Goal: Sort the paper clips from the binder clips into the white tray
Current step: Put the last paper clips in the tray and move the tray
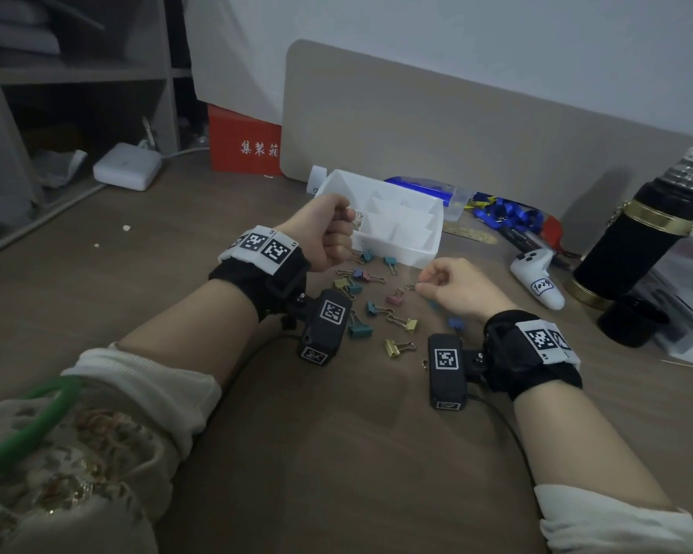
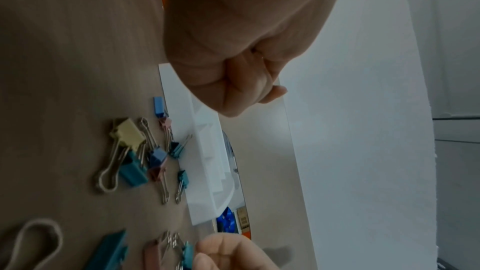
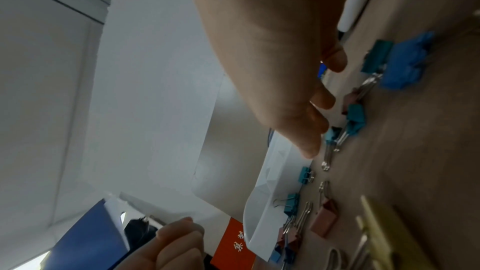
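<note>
Paper clips are hard to pick out here: a few small wire shapes lie among the coloured binder clips scattered on the wooden desk, just in front of the white tray. At left, the left hand is curled into a fist at the tray's near-left corner; whether it encloses anything cannot be told. Further right, the right hand pinches at a small wire clip on the desk. That thin wire could slip from the fingertips, or a neighbouring binder clip could get dragged along.
</note>
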The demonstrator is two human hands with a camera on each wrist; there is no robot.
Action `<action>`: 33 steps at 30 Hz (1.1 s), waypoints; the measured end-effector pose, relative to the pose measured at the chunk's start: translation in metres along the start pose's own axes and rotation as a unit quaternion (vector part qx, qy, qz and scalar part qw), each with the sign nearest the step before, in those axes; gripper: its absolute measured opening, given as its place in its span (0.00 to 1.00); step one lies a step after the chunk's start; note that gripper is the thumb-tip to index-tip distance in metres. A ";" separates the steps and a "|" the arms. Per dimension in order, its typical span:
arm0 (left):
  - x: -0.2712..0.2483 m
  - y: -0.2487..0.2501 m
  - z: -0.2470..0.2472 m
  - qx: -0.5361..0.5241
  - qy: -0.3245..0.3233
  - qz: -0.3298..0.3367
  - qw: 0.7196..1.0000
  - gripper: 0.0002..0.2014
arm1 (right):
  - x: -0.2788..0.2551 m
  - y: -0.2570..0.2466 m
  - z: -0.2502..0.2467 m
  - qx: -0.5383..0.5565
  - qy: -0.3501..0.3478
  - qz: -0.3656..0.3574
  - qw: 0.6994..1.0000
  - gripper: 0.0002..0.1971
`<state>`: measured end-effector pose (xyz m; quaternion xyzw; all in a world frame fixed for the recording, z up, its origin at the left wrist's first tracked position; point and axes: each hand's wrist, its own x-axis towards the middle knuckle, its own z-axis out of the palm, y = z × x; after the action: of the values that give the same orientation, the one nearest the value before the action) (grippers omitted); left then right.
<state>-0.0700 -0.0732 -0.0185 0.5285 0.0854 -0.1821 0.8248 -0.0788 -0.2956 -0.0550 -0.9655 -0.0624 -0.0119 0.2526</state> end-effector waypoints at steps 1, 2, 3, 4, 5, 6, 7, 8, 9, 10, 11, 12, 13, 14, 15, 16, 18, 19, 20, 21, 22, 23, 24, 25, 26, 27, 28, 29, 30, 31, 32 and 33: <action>-0.001 0.001 -0.003 -0.001 0.004 0.002 1.000 0.17 | 0.000 -0.004 -0.001 -0.002 -0.002 -0.009 1.000 0.03; -0.001 0.002 -0.005 0.000 0.008 0.004 1.000 0.17 | 0.000 -0.008 -0.002 -0.003 -0.005 -0.017 1.000 0.03; -0.001 0.003 -0.007 0.001 0.012 0.005 1.000 0.17 | 0.000 -0.014 -0.003 -0.002 -0.009 -0.024 1.000 0.03; -0.001 0.004 -0.009 0.001 0.014 0.005 1.000 0.17 | 0.001 -0.020 -0.003 0.002 -0.015 -0.029 0.999 0.04; 0.000 0.004 -0.011 0.000 0.017 0.004 1.000 0.17 | 0.002 -0.027 -0.003 0.004 -0.022 -0.035 0.999 0.05; 0.001 0.004 -0.013 -0.002 0.021 0.002 1.000 0.17 | 0.003 -0.034 -0.003 0.002 -0.031 -0.044 0.999 0.06; 0.002 0.005 -0.015 -0.004 0.026 0.002 1.000 0.17 | 0.006 -0.041 -0.001 -0.001 -0.040 -0.054 0.998 0.08; 0.003 0.006 -0.018 -0.005 0.031 0.002 1.000 0.17 | 0.009 -0.047 0.000 -0.005 -0.049 -0.063 0.997 0.10; 0.004 0.007 -0.020 -0.007 0.035 0.002 0.999 0.17 | 0.012 -0.053 0.002 -0.011 -0.059 -0.070 0.996 0.12; 0.007 0.009 -0.022 -0.010 0.038 0.002 0.999 0.17 | 0.017 -0.058 0.003 -0.020 -0.069 -0.075 0.995 0.15; 0.009 0.010 -0.024 -0.012 0.041 0.002 0.999 0.17 | 0.022 -0.062 0.005 -0.029 -0.080 -0.079 0.993 0.18; 0.011 0.010 -0.026 -0.014 0.044 0.001 0.999 0.17 | 0.027 -0.067 0.007 -0.039 -0.091 -0.083 0.992 0.20; 0.013 0.011 -0.028 -0.015 0.046 0.001 0.999 0.17 | 0.033 -0.071 0.010 -0.049 -0.104 -0.087 0.990 0.23; 0.015 0.012 -0.029 -0.015 0.046 -0.001 0.999 0.17 | 0.038 -0.075 0.012 -0.058 -0.120 -0.092 0.987 0.25; 0.017 0.013 -0.031 -0.014 0.047 -0.003 0.999 0.16 | 0.042 -0.078 0.015 -0.067 -0.138 -0.098 0.983 0.27; 0.020 0.015 -0.033 -0.012 0.048 -0.004 0.999 0.16 | 0.047 -0.081 0.018 -0.084 -0.158 -0.103 0.979 0.27; 0.023 0.018 -0.036 -0.007 0.050 -0.007 0.999 0.16 | 0.057 -0.085 0.022 -0.139 -0.192 -0.117 0.964 0.26; 0.025 0.020 -0.037 -0.003 0.048 -0.007 0.999 0.16 | 0.061 -0.086 0.023 -0.166 -0.201 -0.119 0.958 0.24; 0.027 0.023 -0.037 0.002 0.046 -0.007 0.999 0.16 | 0.064 -0.087 0.023 -0.183 -0.206 -0.118 0.954 0.22; 0.029 0.025 -0.037 0.006 0.043 -0.006 0.999 0.17 | 0.067 -0.088 0.023 -0.192 -0.207 -0.114 0.953 0.19; 0.032 0.028 -0.037 0.009 0.041 -0.006 0.999 0.17 | 0.069 -0.088 0.022 -0.194 -0.207 -0.109 0.953 0.16; 0.034 0.030 -0.038 0.013 0.040 -0.008 0.999 0.17 | 0.071 -0.089 0.021 -0.192 -0.209 -0.105 0.953 0.13; 0.037 0.033 -0.038 0.015 0.039 -0.010 0.999 0.16 | 0.073 -0.089 0.020 -0.186 -0.211 -0.103 0.954 0.09; 0.040 0.035 -0.038 0.016 0.037 -0.012 0.999 0.16 | 0.074 -0.089 0.019 -0.176 -0.214 -0.102 0.955 0.07; 0.043 0.036 -0.038 0.017 0.036 -0.013 0.999 0.16 | 0.076 -0.089 0.017 -0.168 -0.215 -0.099 0.957 0.06; 0.045 0.037 -0.038 0.018 0.033 -0.013 0.999 0.16 | 0.077 -0.089 0.015 -0.166 -0.214 -0.097 0.958 0.06; 0.048 0.038 -0.037 0.017 0.031 -0.013 0.999 0.16 | 0.079 -0.090 0.013 -0.168 -0.210 -0.097 0.958 0.06; 0.050 0.038 -0.037 0.015 0.028 -0.013 0.999 0.16 | 0.080 -0.090 0.012 -0.172 -0.202 -0.097 0.959 0.06; 0.052 0.038 -0.036 0.013 0.025 -0.013 1.000 0.16 | 0.082 -0.091 0.011 -0.171 -0.193 -0.097 0.961 0.06; 0.054 0.038 -0.036 0.010 0.022 -0.013 1.000 0.16 | 0.083 -0.093 0.012 -0.163 -0.183 -0.099 0.964 0.07; 0.057 0.038 -0.036 0.007 0.020 -0.014 1.000 0.16 | 0.086 -0.094 0.013 -0.153 -0.174 -0.106 0.967 0.08; 0.059 0.037 -0.037 0.004 0.019 -0.014 1.000 0.16 | 0.087 -0.097 0.015 -0.145 -0.172 -0.115 0.968 0.10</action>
<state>0.0004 -0.0381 -0.0227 0.5339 0.1080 -0.1841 0.8182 -0.0045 -0.1943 -0.0162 -0.9656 -0.2134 0.1161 0.0928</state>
